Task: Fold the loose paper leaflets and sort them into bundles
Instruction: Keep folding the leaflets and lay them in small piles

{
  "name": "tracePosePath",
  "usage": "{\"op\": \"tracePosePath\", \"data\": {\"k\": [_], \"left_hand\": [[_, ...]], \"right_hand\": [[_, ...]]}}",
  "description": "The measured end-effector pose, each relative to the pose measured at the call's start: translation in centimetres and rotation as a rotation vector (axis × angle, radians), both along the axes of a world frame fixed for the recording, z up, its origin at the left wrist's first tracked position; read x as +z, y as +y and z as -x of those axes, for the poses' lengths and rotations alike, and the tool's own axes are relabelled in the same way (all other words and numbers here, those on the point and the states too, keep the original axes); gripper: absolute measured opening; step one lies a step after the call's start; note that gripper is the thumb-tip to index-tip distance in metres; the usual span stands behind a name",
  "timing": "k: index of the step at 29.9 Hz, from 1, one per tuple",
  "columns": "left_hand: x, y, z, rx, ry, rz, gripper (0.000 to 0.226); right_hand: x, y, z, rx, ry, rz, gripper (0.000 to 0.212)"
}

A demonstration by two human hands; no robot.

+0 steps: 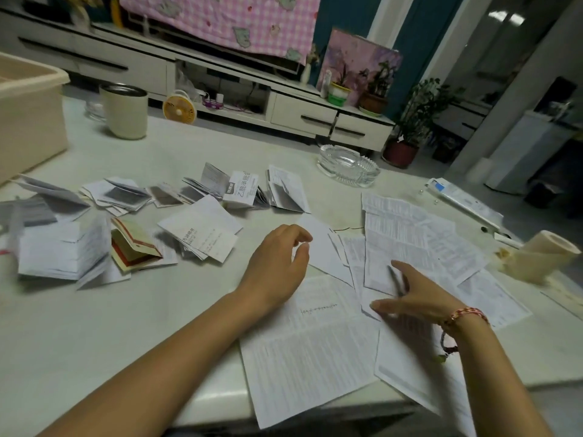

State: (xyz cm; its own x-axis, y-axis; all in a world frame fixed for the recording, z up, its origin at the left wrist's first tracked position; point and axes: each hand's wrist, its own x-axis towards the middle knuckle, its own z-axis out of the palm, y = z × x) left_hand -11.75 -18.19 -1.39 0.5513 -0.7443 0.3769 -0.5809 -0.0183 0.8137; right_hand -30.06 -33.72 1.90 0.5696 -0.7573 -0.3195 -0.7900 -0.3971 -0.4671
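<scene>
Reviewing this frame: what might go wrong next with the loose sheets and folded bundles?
The nearest unfolded sheet overhangs the table edge and may slide off. The right hand presses overlapping sheets, so pulling one may drag others. The folded leaflets are springing open and could mix between bundles.

Beige bin (pixel 28 99) at upper left cut off by the frame's left edge. Folded leaflets (pixel 38 212) at far left blurred, print unreadable. Flat sheets (pixel 407 241) at centre right carrying print too small to read. Big sheet (pixel 303 351) at bottom centre partly hidden under left hand (pixel 277 272) and forearm. Right hand (pixel 419 298) motion-blurred, fingers (pixel 383 305) smeared, covering paper beneath. Both forearms cut by bottom edge.
</scene>
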Motion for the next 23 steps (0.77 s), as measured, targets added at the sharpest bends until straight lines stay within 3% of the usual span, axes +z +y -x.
{"op": "tracePosePath", "data": {"k": [3,13,18,21,23], "left_hand": [[0.1,0.1,0.0,-0.011,-0.001,-0.006,0.022],[-0.1,0.2,0.0,-0.019,-0.010,-0.033,0.021],[0.0,0.0,0.1,-0.030,-0.007,-0.037,0.021],[0.1,0.0,0.2,-0.042,-0.011,-0.028,0.020],[0.0,-0.1,0.6,-0.059,-0.023,-0.025,0.019]], "right_hand": [[-0.4,-0.1,0.6,0.005,0.047,0.035,0.089],[-0.9,0.8,-0.1,-0.060,0.081,0.426,0.046],[1.2,1.3,0.8,-0.005,-0.110,0.197,0.053],[2.1,2.9,1.0,0.119,0.011,0.116,0.063],[1.5,3.9,1.1,0.151,0.109,0.165,0.056]]}}
